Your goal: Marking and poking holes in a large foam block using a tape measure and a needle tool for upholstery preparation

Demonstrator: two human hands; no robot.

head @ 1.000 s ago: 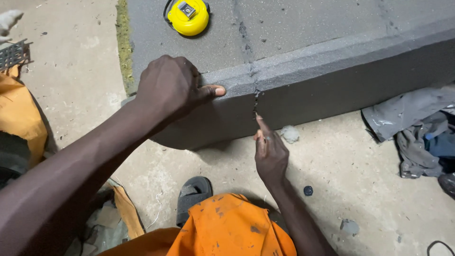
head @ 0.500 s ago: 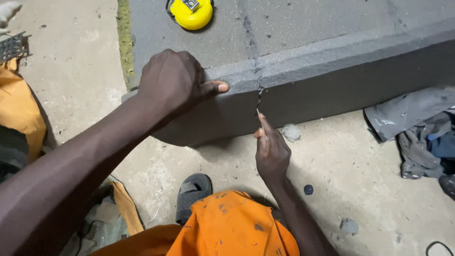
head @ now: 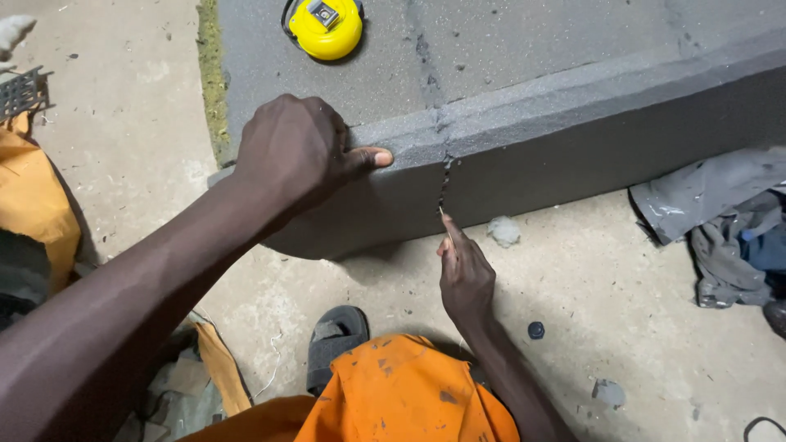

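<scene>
A thick grey foam slab [head: 573, 147] lies on the concrete floor, with a thin cut line running across its top and down its front face. My left hand [head: 299, 147] presses flat on the slab's front corner, thumb along the edge. My right hand [head: 465, 274] is below the slab's front face and pinches a thin blade [head: 444, 214] whose tip sits in the cut. A yellow tape measure [head: 326, 27] rests on top of the slab, beyond my left hand.
A small white foam scrap [head: 503, 231] lies by the slab's base. Grey and blue cloths [head: 720, 229] are heaped at the right. My orange-clad knee [head: 393, 393] and a dark sandal [head: 336, 340] are near the bottom. Orange fabric [head: 33, 213] lies at the left.
My right hand with the blade has shifted slightly along the cut on the slab's front face. My left hand stays pressed on the corner.
</scene>
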